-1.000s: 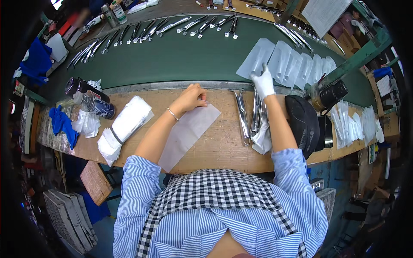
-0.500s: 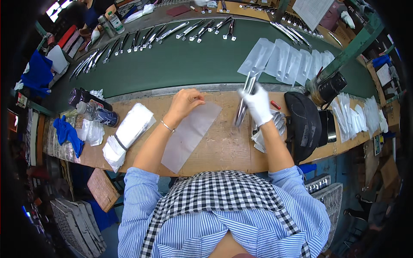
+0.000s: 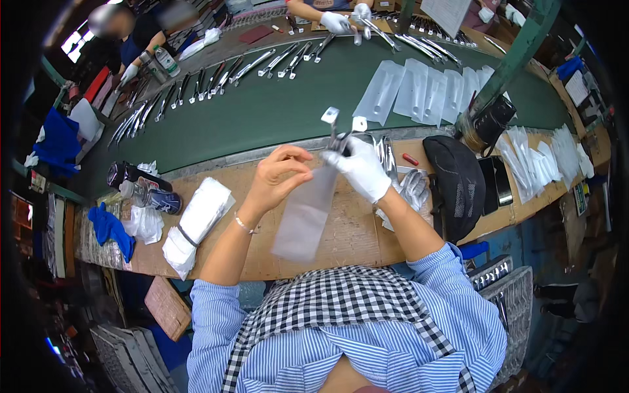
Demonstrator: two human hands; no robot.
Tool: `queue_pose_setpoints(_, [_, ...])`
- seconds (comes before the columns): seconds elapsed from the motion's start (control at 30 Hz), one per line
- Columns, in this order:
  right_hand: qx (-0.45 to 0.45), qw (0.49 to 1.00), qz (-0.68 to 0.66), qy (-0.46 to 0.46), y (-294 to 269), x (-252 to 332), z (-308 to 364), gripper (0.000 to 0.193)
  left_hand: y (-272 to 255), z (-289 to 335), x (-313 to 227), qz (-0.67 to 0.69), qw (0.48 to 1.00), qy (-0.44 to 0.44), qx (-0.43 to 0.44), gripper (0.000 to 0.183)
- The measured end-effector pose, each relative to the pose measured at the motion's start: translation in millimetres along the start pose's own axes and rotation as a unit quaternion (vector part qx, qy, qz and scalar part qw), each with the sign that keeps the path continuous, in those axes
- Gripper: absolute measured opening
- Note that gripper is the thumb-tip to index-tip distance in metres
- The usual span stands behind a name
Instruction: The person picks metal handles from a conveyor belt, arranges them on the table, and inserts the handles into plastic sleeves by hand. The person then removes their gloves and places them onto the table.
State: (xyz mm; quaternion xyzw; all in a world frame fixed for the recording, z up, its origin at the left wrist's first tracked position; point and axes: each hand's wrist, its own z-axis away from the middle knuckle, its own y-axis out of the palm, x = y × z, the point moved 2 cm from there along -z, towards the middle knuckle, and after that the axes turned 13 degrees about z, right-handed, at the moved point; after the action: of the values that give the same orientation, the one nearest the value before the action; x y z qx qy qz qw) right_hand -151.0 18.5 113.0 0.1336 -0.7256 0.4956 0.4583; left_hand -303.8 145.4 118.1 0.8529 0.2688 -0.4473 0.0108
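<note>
Tool [image 3: 337,137]: in the right hand, near the table's far edge; tabbed end toward the belt [image 3: 236,124], remainder hidden by the glove.
Right hand [image 3: 362,171]: gloved, closed around the tool; the nearer hand.
Left hand [image 3: 278,173]: bare, left of the tool, fingers curled beside the bag's top; whether they pinch cannot be told.
Bag [image 3: 304,223]: long axis running from glove toward apron, slightly leftward; overlap with tool unclear.
Room: table [image 3: 354,236] shows right of the bag; bundle [image 3: 200,219] farther left, pouch [image 3: 455,187] beyond the right forearm.
</note>
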Motion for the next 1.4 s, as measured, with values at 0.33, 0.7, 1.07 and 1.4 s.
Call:
queue_pose_setpoints(0.33, [0.213,0.935,-0.25,-0.132,40.5,16.6,41.6,0.06,-21.1,-49.7,-77.3,-0.01,1.0,0.002,0.027,0.006])
queue_pose_setpoints(0.7, [0.178,0.981,0.003,-0.079,49.6,-13.7,29.6,0.05,-24.8,-62.8,-44.5,-0.156,0.987,-0.048,0.0,0.017])
queue_pose_setpoints(1.07, [-0.067,0.992,0.093,0.046,11.6,-117.4,-108.2,0.058,59.2,-32.5,29.1,-0.128,0.987,-0.08,-0.054,0.025])
queue_pose_setpoints(1.4, [-0.486,0.864,0.096,0.096,-225.7,-120.6,100.5,0.024,158.3,61.6,64.3,0.08,0.941,-0.328,-0.009,0.023])
